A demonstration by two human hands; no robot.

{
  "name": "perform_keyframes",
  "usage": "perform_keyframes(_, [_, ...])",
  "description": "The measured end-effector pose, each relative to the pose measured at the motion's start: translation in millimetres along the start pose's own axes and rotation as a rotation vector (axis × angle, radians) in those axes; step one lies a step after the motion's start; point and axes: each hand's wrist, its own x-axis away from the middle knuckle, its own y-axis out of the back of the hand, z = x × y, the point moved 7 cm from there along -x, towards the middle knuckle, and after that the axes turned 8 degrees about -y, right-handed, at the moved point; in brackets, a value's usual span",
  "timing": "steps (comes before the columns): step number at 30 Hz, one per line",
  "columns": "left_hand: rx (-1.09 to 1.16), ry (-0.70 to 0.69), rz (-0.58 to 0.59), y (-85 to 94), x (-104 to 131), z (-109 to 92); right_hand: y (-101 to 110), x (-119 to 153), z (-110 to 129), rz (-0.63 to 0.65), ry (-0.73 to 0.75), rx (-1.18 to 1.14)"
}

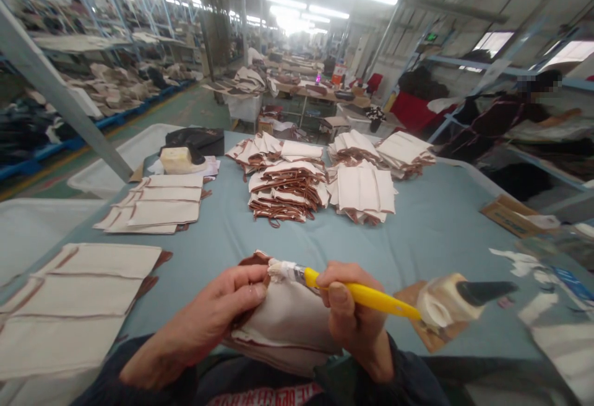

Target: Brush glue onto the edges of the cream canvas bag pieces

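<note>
A cream fabric piece with brown trim point(288, 316) lies at the table's near edge, in front of my body. My left hand point(218, 307) pinches its upper left edge between thumb and fingers. In my right hand point(350, 307) is a brush with a yellow handle point(378, 299), its whitish bristles touching the fabric's top edge beside my left fingertips. To the right of my right hand, a whitish container with a dark handle-like part point(450, 301) rests on a brown board point(429, 336).
Stacks of cream pieces point(288, 189) point(364, 189) stand at the table's middle back. Layered pieces point(160, 205) point(78, 301) lie left, near a yellowish block point(176, 160) and black cloth point(195, 141). A cardboard box point(515, 215) is right. A person point(505, 115) is beyond.
</note>
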Motion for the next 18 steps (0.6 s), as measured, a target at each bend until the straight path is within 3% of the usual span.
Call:
perform_keyframes(6, [-0.121, -0.026, 0.023, -2.7, -1, 2, -5, -17, 39, 0.107, 0.33, 0.047])
perform_keyframes(11, [-0.083, -0.031, -0.005, -5.2, 0, 2, 20, -17, 34, -0.061, 0.175, -0.025])
perform_keyframes(16, [-0.122, 0.013, -0.015, -3.7, 3, 6, 8, -18, 36, 0.081, 0.193, 0.064])
perform_keyframes(18, [-0.142, 0.011, -0.03, -0.2, 4, 7, 6, -20, 34, 0.078, 0.186, 0.08])
